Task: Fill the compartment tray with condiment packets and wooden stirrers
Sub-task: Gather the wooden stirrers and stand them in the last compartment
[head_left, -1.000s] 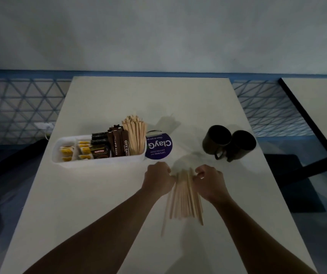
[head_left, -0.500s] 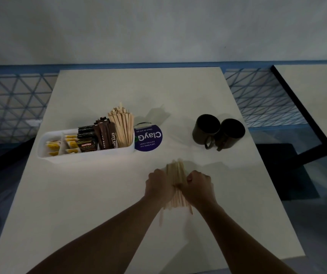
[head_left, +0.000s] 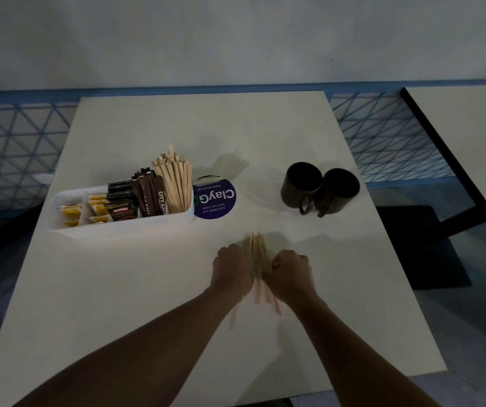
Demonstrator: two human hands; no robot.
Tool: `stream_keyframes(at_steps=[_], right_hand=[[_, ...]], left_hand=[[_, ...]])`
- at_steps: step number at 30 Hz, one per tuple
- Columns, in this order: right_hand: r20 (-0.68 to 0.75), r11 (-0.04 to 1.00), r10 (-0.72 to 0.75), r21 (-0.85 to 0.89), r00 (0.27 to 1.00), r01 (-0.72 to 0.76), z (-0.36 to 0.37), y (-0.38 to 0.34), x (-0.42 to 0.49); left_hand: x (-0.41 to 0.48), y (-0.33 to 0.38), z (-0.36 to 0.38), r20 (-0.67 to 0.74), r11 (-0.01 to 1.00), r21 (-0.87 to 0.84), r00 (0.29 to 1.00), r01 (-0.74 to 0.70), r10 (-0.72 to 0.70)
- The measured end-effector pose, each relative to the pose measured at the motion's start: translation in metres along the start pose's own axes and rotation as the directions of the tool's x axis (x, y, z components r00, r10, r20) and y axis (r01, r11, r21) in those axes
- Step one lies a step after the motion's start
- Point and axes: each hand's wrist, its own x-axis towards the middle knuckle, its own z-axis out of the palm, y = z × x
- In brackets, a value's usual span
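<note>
Left hand [head_left: 233, 270]: curled, gripping loose stirrers [head_left: 257, 268]
Right hand [head_left: 290, 276]: clenched round same bundle (ends fanned toward viewer)
Tray [head_left: 118, 227]: white; packets, upright stirrers

Left hand [head_left: 231, 270], right hand [head_left: 290, 276]: both bare.
Forearms [head_left: 147, 342] uncovered along their full visible length, to the view's lower edge; lighting dim, fine detail indistinct.

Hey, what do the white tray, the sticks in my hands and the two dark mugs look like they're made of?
The tray is probably plastic: smooth, opaque white, with rounded moulded corners. The stirrers look like wood: pale tan, thin flat strips, matte. The mugs are dark and dull with little shine. They could be matte ceramic or plastic; the dim light leaves it open.
</note>
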Motion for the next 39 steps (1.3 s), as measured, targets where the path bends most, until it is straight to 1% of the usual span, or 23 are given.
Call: stream_keyframes(at_steps=[7, 9, 12, 14, 18, 21, 23, 26, 32, 36, 39], right_hand=[[0.028, 0.998, 0.001, -0.061, 1.000, 0.001, -0.004, 0.003, 0.007], [0.033, 0.997, 0.017, -0.070, 0.999, -0.014, -0.004, 0.006, 0.010], [0.020, 0.996, 0.041, -0.074, 0.999, -0.040, -0.006, 0.007, 0.012], [0.005, 0.996, 0.043, -0.082, 0.999, -0.042, -0.006, 0.007, 0.013], [0.011, 0.996, 0.026, -0.088, 1.000, -0.025, -0.006, 0.008, 0.011], [-0.007, 0.996, 0.017, -0.089, 1.000, -0.017, -0.004, 0.005, 0.010], [-0.043, 0.994, -0.008, -0.112, 0.999, 0.003, -0.002, 0.003, 0.010], [-0.072, 0.984, -0.047, -0.174, 0.996, 0.034, 0.001, -0.005, 0.008], [-0.034, 0.983, -0.038, -0.184, 0.999, 0.031, -0.001, -0.014, 0.007], [-0.009, 0.986, -0.018, -0.163, 1.000, 0.016, 0.000, -0.016, 0.010], [-0.002, 0.983, -0.029, -0.180, 1.000, 0.028, 0.001, -0.015, 0.011]], left_hand=[[0.002, -0.010, -0.008, 0.029, 0.999, 0.003, 0.999, -0.043, 0.042], [0.002, -0.011, -0.010, 0.023, 0.998, 0.019, 0.998, -0.061, 0.060], [0.003, -0.009, -0.008, -0.004, 0.997, -0.002, 0.997, -0.077, 0.077], [0.004, -0.006, -0.004, -0.026, 0.997, -0.004, 0.997, -0.078, 0.078], [0.001, 0.002, 0.003, -0.055, 0.996, 0.068, 0.996, -0.063, 0.067], [0.002, 0.003, 0.007, -0.060, 0.999, 0.047, 0.998, -0.020, 0.023], [0.004, 0.002, 0.006, -0.066, 0.998, 0.048, 0.997, -0.029, 0.032], [0.008, -0.002, 0.004, -0.057, 0.998, 0.055, 0.997, -0.041, 0.045], [0.012, -0.009, -0.002, 0.010, 0.997, 0.072, 0.999, -0.040, 0.039], [0.013, -0.014, -0.002, 0.035, 0.999, 0.053, 0.999, 0.009, -0.011], [0.013, -0.016, -0.003, 0.077, 0.998, 0.022, 0.995, 0.059, -0.060]])
